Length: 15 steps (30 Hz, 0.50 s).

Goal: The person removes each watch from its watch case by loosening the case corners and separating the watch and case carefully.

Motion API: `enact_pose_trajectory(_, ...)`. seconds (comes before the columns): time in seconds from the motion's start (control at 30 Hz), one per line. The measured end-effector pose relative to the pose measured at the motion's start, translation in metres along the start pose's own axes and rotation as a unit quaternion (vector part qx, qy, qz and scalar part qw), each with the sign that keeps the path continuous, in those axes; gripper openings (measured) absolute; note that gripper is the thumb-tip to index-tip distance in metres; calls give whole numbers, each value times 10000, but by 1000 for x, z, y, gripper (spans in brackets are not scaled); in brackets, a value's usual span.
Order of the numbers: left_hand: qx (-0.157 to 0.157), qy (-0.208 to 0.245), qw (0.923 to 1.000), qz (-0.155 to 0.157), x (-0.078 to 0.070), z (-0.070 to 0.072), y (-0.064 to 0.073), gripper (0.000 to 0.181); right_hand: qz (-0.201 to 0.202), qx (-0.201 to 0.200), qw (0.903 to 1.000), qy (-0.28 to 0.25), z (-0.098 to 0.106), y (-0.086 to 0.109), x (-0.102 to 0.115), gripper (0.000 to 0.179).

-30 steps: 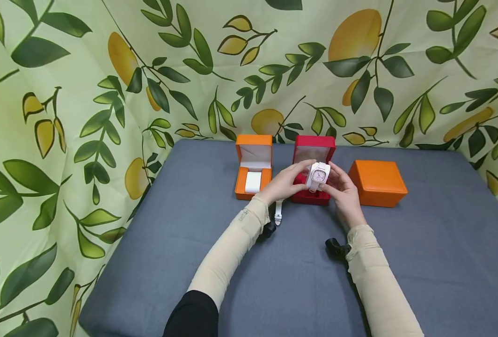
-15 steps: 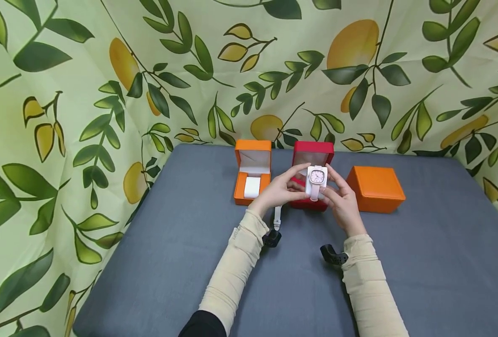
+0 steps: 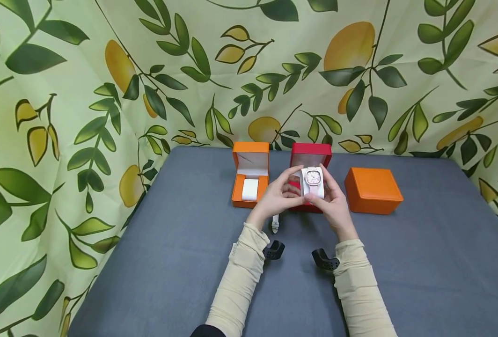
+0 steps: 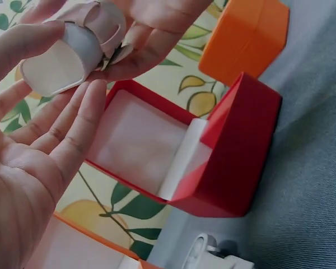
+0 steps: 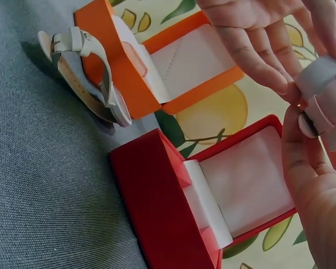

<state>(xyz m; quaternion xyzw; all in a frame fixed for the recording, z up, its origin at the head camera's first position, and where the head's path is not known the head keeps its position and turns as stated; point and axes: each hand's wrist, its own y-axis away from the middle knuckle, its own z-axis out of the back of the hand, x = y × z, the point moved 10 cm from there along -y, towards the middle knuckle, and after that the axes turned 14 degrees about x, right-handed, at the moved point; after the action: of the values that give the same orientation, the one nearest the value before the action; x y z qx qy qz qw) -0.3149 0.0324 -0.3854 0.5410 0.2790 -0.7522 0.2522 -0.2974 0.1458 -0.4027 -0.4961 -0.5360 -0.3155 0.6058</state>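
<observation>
A watch [image 3: 313, 178] with a square face and a pale pink strap is wrapped round a white cushion [image 4: 53, 70]. My left hand [image 3: 278, 196] holds the cushion from the left between thumb and fingers. From the right, my right hand [image 3: 334, 205] grips the watch and cushion as well. Both hold it face up toward the head camera, in front of the open red box [image 4: 229, 162]. That box's white-lined inside shows in both wrist views. A second watch [image 5: 81, 73], with a white strap, lies on its side on the table near my left wrist.
To the left stands an open orange box [image 3: 251, 150] with a white cushion [image 3: 250, 189] inside. A shut orange box [image 3: 374, 189] is to the right of the red one. Grey cloth [image 3: 169, 243] covers the table; a leaf-patterned curtain [image 3: 215, 61] hangs behind.
The held watch has turned from tilted to nearly upright, facing the head camera. Both hands have come slightly lower and nearer, and the right fingers have shifted around the cushion.
</observation>
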Motion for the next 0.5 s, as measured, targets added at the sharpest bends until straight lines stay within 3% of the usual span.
enact_pose_trajectory(0.27,-146,-36,9997,-184,4,4,2,74,139,-82,9997,179,-1,-1,2,75)
enact_pose_trajectory(0.5,-3,-116,9999,-61,-20,1,11,72,155,-1,9997,209,0,1,3,71)
